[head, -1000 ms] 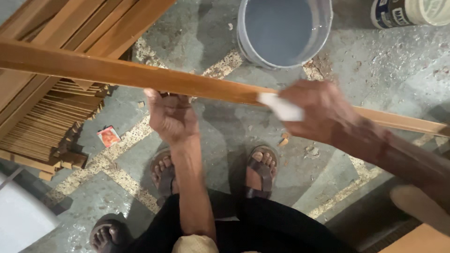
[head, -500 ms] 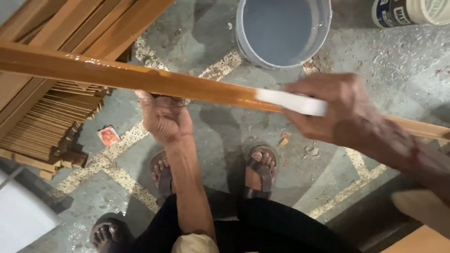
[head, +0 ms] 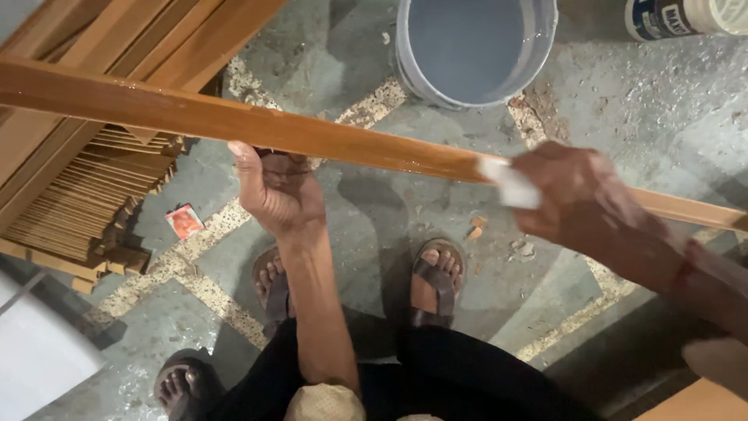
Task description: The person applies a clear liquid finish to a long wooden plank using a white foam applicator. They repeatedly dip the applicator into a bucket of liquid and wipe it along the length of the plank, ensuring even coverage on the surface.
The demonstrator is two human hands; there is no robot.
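Gripping a long, glossy wooden strip (head: pixel 234 121) from beneath, the left hand (head: pixel 276 191) curls around it; the right hand (head: pixel 576 199), at 3 o'clock, pinches a white cloth (head: pixel 506 185) against it.

The left hand (head: pixel 279 191) is raised palm-up, fingers curled closed, forearm running straight up from below; the right hand (head: pixel 580 199) reaches in from the right, fingers pinched shut.

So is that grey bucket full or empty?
Not empty. The grey bucket stands upright on the floor, open, with a smooth pale liquid inside and wet shine on its inner wall. How deep it goes, I cannot tell.
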